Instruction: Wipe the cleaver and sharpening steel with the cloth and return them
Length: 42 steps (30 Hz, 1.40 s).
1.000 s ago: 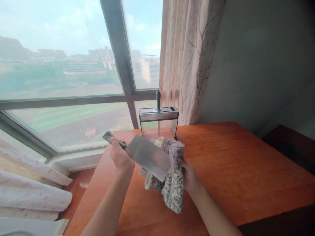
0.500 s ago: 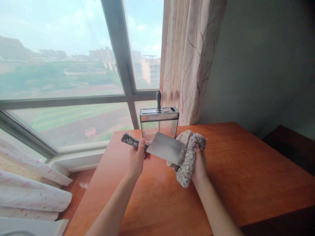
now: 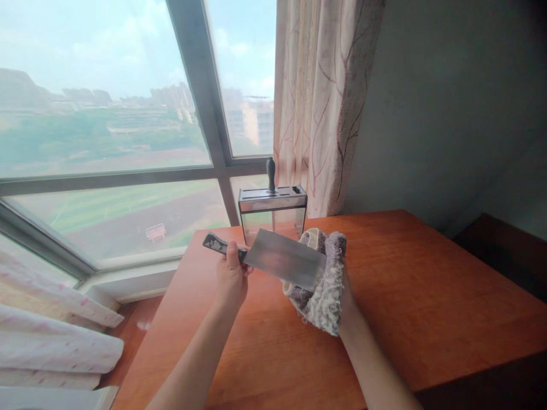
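While the wide window (image 3: 106,114) and the patterned curtain (image 3: 320,102) fill the far side of the view, the orange-brown wooden counter (image 3: 405,285) spreads below them, and I hold my work just above its near middle. The cleaver (image 3: 284,265) lies almost level in the air, its broad rectangular blade a dull, faintly smeared grey steel, its flat face turned toward me and its dark handle pointing left. My left hand (image 3: 232,279) has its grip pressed together around that handle, thumb up on the near side, the butt of the handle sticking out past my fingers. My right hand (image 3: 346,299) is mostly hidden under the cloth (image 3: 325,285), a shaggy grey and cream rag bunched into a thick wad; I cannot see the fingers themselves, but the grip is closed on the cloth, which wraps the right end of the blade and touches it on the far side. Behind the cleaver, at the counter's back edge by the window, stands the knife block (image 3: 272,210), a box with clear walls and a slotted metal top. One dark handle (image 3: 270,173) rises upright from a slot, and what it belongs to I cannot tell.
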Each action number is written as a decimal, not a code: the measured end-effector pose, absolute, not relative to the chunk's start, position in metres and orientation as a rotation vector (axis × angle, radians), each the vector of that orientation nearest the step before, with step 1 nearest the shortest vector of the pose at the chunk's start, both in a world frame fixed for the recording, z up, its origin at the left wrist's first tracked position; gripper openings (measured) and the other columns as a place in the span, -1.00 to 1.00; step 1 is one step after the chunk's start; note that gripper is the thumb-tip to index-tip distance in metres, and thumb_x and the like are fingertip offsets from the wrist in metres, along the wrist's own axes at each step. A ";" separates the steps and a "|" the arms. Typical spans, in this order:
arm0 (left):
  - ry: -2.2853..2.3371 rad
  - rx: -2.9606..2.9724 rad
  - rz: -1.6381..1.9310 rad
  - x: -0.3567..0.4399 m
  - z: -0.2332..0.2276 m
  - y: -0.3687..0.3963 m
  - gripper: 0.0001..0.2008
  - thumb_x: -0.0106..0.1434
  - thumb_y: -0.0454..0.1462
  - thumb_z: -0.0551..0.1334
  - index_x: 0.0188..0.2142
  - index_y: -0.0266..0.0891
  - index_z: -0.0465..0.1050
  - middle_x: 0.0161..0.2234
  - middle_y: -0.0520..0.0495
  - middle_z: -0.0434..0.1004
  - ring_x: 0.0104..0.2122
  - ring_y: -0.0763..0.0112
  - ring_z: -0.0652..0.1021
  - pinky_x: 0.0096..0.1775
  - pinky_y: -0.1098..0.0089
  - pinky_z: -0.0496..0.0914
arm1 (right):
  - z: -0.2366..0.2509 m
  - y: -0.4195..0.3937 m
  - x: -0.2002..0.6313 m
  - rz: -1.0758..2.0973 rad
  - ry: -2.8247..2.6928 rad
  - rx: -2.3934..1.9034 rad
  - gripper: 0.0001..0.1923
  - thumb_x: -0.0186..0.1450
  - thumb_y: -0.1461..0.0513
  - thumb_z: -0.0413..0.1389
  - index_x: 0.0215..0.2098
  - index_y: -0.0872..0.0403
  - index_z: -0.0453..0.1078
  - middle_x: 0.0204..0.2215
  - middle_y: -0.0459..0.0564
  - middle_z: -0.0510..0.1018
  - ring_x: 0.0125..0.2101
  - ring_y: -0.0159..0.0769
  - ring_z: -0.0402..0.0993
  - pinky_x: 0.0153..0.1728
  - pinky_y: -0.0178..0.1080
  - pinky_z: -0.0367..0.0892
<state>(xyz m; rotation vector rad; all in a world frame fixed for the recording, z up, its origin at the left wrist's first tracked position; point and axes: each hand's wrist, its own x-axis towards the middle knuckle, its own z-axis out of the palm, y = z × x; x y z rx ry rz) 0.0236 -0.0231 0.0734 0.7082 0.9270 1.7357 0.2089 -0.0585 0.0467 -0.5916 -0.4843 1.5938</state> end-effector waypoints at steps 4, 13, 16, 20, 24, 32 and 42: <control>0.889 0.514 1.749 0.025 0.076 -0.022 -0.64 0.02 -0.05 0.38 -0.47 -0.29 0.35 -0.65 0.14 0.37 -0.73 0.64 0.34 -0.69 0.61 0.21 | 0.051 -0.063 0.209 1.665 -0.420 -0.543 -0.56 0.22 -0.15 0.04 -0.13 -0.10 0.46 -0.14 -0.08 0.60 -0.09 -0.12 0.50 -0.13 -0.04 0.42; 0.798 0.513 1.487 0.052 0.063 -0.039 -0.71 0.08 -0.16 0.39 -0.27 -0.29 0.44 -0.40 -0.04 0.59 -0.49 0.46 0.58 -0.41 0.49 0.47 | 0.033 -0.052 0.223 1.549 -0.306 -0.375 -0.59 0.17 -0.12 0.14 -0.10 -0.14 0.46 -0.09 -0.13 0.58 0.05 -0.13 0.40 0.11 0.05 0.25; 0.776 0.640 1.371 0.061 0.059 -0.049 -0.70 0.12 -0.15 0.36 -0.24 -0.29 0.44 -0.36 -0.07 0.59 -0.44 0.39 0.60 -0.37 0.44 0.45 | 0.032 -0.050 0.225 1.528 -0.290 -0.402 -0.53 0.18 -0.14 0.11 -0.04 -0.14 0.43 -0.07 -0.13 0.57 0.06 -0.15 0.39 0.11 0.05 0.24; 0.763 0.849 1.240 0.065 0.057 -0.057 -0.69 0.16 -0.12 0.32 -0.19 -0.28 0.45 -0.36 -0.12 0.58 -0.38 0.31 0.59 -0.42 0.44 0.36 | 0.029 -0.044 0.228 1.506 -0.283 -0.453 -0.52 0.17 -0.12 0.14 -0.03 -0.12 0.43 -0.08 -0.11 0.58 0.03 -0.16 0.42 0.10 0.02 0.27; 0.748 0.984 1.152 0.062 0.056 -0.059 -0.68 0.18 -0.14 0.30 -0.15 -0.30 0.48 -0.34 -0.17 0.56 -0.38 0.31 0.56 -0.43 0.44 0.30 | 0.026 -0.039 0.238 1.483 -0.257 -0.471 -0.49 0.17 -0.13 0.13 -0.01 -0.09 0.42 -0.06 -0.09 0.57 0.02 -0.17 0.43 0.10 0.01 0.27; 0.734 1.056 1.113 0.065 0.051 -0.061 -0.64 0.18 -0.09 0.27 -0.13 -0.30 0.50 -0.26 -0.24 0.56 -0.39 0.32 0.53 -0.41 0.40 0.31 | 0.029 -0.038 0.264 1.289 -0.189 -0.436 -0.59 0.23 -0.08 0.09 -0.02 -0.17 0.43 -0.05 -0.20 0.56 0.08 -0.25 0.38 0.15 -0.02 0.19; 0.854 1.095 1.160 0.092 0.029 -0.072 -0.55 0.08 -0.09 0.36 -0.08 -0.29 0.53 -0.48 -0.11 0.55 -0.54 0.41 0.45 -0.51 0.43 0.29 | 0.026 -0.042 0.245 1.345 -0.280 -0.470 -0.53 0.17 -0.18 0.08 -0.08 -0.16 0.46 -0.09 -0.15 0.58 0.01 -0.18 0.43 0.06 0.01 0.29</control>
